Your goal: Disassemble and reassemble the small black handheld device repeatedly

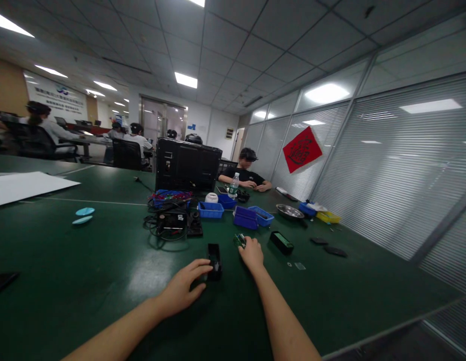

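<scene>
A black rectangular case (214, 253) with an open top lies on the green table in front of me. My left hand (186, 286) reaches it from the left; the fingertips touch its near edge, fingers stretched out and thumb apart. To the right, my right hand (252, 253) has its fingers closed on a small green circuit board (239, 240) at the table surface. The fingers cover part of the board. A second black case (281, 242) with a green inside rests just beyond my right hand.
Behind the hands are a soldering station (173, 220) with tangled cables, a blue bin (211, 210), a purple-blue bin (245, 218) and a monitor (188, 165). A metal bowl (290, 211), flat black pieces (335, 251) and a small clear square (299, 266) lie right. A person (248, 173) sits across.
</scene>
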The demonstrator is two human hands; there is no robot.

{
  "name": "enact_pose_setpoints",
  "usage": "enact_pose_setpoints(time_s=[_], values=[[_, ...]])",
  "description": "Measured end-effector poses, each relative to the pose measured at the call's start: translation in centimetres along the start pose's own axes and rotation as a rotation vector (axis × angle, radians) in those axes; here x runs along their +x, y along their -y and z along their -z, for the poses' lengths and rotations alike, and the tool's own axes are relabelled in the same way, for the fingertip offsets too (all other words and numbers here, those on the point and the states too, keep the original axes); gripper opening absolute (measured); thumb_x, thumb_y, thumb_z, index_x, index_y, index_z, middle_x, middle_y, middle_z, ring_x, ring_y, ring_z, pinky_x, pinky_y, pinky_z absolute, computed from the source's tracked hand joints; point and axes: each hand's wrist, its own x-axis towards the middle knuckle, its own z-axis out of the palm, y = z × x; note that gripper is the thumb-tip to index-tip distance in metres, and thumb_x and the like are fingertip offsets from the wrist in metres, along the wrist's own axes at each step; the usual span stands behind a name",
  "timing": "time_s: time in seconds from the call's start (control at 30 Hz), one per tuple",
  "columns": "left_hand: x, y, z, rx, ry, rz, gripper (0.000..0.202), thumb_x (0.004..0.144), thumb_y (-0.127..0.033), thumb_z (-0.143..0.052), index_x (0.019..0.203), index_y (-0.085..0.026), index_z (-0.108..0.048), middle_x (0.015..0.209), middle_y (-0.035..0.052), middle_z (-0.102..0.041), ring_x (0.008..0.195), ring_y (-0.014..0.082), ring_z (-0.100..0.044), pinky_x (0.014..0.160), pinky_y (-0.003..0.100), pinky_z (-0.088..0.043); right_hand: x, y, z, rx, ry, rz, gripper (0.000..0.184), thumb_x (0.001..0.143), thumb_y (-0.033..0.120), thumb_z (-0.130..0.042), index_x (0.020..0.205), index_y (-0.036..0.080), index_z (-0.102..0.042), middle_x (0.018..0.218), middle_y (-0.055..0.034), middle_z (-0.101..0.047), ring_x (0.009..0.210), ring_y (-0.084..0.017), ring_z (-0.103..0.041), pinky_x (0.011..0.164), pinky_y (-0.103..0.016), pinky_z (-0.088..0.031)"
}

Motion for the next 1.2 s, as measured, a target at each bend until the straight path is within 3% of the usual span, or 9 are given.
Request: enact_pose_setpoints(time_s=[0.27, 0.5, 0.6, 0.8, 0.9, 1.0, 1.1, 1.2], values=[[-0.1, 0.2, 0.0, -0.006, 0.03, -0.003, 0.046, 0.074, -0.017, -0.047, 0.118, -0.03, -0.048, 0.131, 0.0009, -0.042, 0.115, 0.0178, -0.044, 0.097, 0.032, -0.038, 1.2, -0.8, -0.1, 0.268, 0.107, -0.056, 0.035, 0.079, 0.035, -0.044, 0.107, 0.017, -0.056, 0.1, -0.0082, -0.06, 0.091, -0.018, -0.056, 0.074, -0.025, -0.04], [-0.1, 0.3, 0.1, 0.056, 0.087, -0.027, 0.051, 0.075, -0.018, -0.048, 0.123, -0.034, -0.043, 0.135, -0.0025, -0.039, 0.12, 0.0167, -0.04, 0.102, 0.034, -0.03, 1.0, -1.1, 0.6, 0.158, -0.052, -0.089, 0.039, 0.082, 0.038, -0.038, 0.106, 0.015, -0.057, 0.104, -0.0134, -0.055, 0.095, -0.023, -0.053, 0.08, -0.031, -0.039], [-0.1, 0.5, 0.1, 0.077, 0.118, -0.053, 0.053, 0.075, -0.018, -0.048, 0.125, -0.035, -0.04, 0.136, -0.0037, -0.037, 0.121, 0.0167, -0.038, 0.103, 0.035, -0.03, 0.8, -1.0, 0.6, 0.093, -0.044, -0.095, 0.045, 0.078, 0.043, -0.044, 0.111, 0.014, -0.054, 0.105, -0.0143, -0.054, 0.096, -0.026, -0.052, 0.078, -0.033, -0.039], [-0.3, -0.5, 0.0, 0.227, 0.201, -0.165, 0.059, 0.072, -0.017, -0.051, 0.126, -0.037, -0.036, 0.141, -0.0047, -0.028, 0.12, 0.0204, -0.039, 0.099, 0.039, -0.033, 1.1, -1.3, 0.2, 0.047, 0.002, -0.114, 0.044, 0.075, 0.037, -0.051, 0.113, 0.014, -0.054, 0.105, -0.0156, -0.054, 0.098, -0.027, -0.051, 0.08, -0.034, -0.039], [-0.3, -1.5, -0.4, 0.235, 0.23, -0.239, 0.056, 0.072, -0.019, -0.053, 0.124, -0.037, -0.039, 0.137, -0.0041, -0.035, 0.12, 0.0216, -0.039, 0.098, 0.041, -0.034, 1.4, -1.7, 0.0, 0.114, 0.016, -0.041, 0.045, 0.074, 0.035, -0.053, 0.116, 0.018, -0.053, 0.107, -0.0137, -0.054, 0.099, -0.026, -0.051, 0.082, -0.033, -0.038], [0.2, -1.5, -1.3, 0.212, 0.071, -0.223, 0.05, 0.075, -0.018, -0.049, 0.122, -0.033, -0.043, 0.13, -0.0011, -0.045, 0.119, 0.0193, -0.04, 0.1, 0.039, -0.032, 1.8, -2.0, -0.2, 0.22, 0.062, 0.032, 0.045, 0.072, 0.03, -0.056, 0.116, 0.02, -0.054, 0.109, -0.011, -0.054, 0.1, -0.024, -0.051, 0.086, -0.03, -0.036], [1.8, -0.1, -2.0, 0.229, -0.201, -0.037, 0.059, 0.071, -0.018, -0.051, 0.128, -0.027, -0.035, 0.135, 0.0031, -0.038, 0.123, 0.02, -0.034, 0.103, 0.038, -0.028, 2.1, -2.3, -0.5, 0.315, 0.096, 0.078, 0.045, 0.071, 0.024, -0.056, 0.115, 0.018, -0.054, 0.111, -0.0097, -0.054, 0.102, -0.022, -0.051, 0.088, -0.029, -0.036], [4.0, 2.0, -2.3, 0.212, -0.204, 0.105, 0.085, 0.062, -0.025, -0.062, 0.135, -0.019, -0.02, 0.143, 0.0076, -0.023, 0.129, 0.0225, -0.022, 0.106, 0.037, -0.022, 2.2, -2.4, -0.8, 0.375, 0.112, 0.11, 0.043, 0.07, 0.022, -0.056, 0.113, 0.018, -0.054, 0.111, -0.0088, -0.054, 0.101, -0.021, -0.051, 0.088, -0.029, -0.036]])
